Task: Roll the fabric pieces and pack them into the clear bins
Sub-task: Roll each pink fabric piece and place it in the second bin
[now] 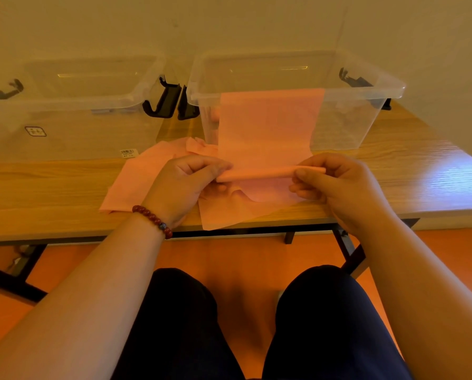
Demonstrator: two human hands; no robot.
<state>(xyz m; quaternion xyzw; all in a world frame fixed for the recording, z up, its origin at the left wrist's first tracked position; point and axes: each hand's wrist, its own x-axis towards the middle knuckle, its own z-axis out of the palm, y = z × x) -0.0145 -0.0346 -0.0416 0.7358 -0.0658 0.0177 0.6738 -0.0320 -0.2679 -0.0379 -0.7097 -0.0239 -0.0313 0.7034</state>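
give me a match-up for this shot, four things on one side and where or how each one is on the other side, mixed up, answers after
Things:
1 bracelet
2 pink strip
3 left bin
4 right bin

States:
a barcode sticker low on its front
b near end rolled up, pinched by the left hand and the right hand
c worn on the left wrist
d the strip runs up its front wall to the rim

Pairs: 1-c; 2-b; 3-a; 4-d

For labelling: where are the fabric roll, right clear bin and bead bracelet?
fabric roll [267, 174], head view, tube's middle
right clear bin [347, 124], head view, front wall
bead bracelet [154, 219], head view, middle beads
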